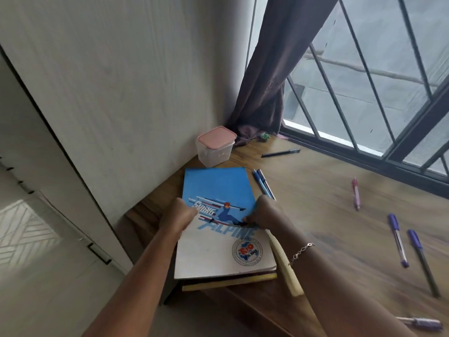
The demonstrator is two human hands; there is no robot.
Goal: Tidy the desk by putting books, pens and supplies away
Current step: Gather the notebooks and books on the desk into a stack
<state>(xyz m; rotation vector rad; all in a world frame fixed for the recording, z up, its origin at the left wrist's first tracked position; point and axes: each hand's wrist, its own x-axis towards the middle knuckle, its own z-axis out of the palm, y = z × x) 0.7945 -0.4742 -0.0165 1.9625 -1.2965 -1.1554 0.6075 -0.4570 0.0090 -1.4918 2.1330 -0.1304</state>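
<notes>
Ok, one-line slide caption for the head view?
The left hand and right hand grip a blue notebook atop stacked books at the desk corner; loose pens and a pink-lidded container nearby.

Blue book cover [216, 188] reads "SKIING", "ALPINE", round seal [247, 251] "RIO"

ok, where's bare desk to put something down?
Bare wood between the blue pens and the pink pen; also between the black pen and pink pen. Crowded: left corner with book stack, left hand, right hand, container; right side with purple pens.
</notes>
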